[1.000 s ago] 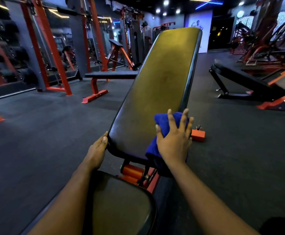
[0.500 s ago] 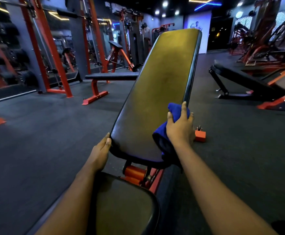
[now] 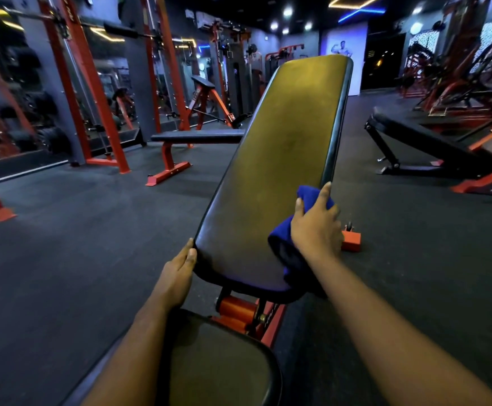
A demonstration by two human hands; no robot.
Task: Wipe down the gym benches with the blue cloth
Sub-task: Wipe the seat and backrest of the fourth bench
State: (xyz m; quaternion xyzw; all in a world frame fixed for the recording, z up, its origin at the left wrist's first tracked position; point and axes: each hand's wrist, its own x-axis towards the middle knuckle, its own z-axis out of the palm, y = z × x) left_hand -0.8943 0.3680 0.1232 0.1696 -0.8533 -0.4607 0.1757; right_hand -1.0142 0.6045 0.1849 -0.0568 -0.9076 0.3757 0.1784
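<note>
An inclined black bench backrest rises in front of me, with its seat pad just below. My right hand holds the blue cloth against the backrest's lower right edge, thumb on the pad face and fingers wrapped round the side. The cloth hangs down past the pad's bottom corner. My left hand rests with straight fingers against the backrest's lower left corner.
A flat bench with red legs stands behind on the left, beside red racks. Another inclined bench lies at the right. A small red foot block sits on the dark floor just right of my hand.
My right hand has slid the cloth upward along the backrest's right edge, turning from flat and spread to gripping round the side. My left hand has stayed at the lower left corner.
</note>
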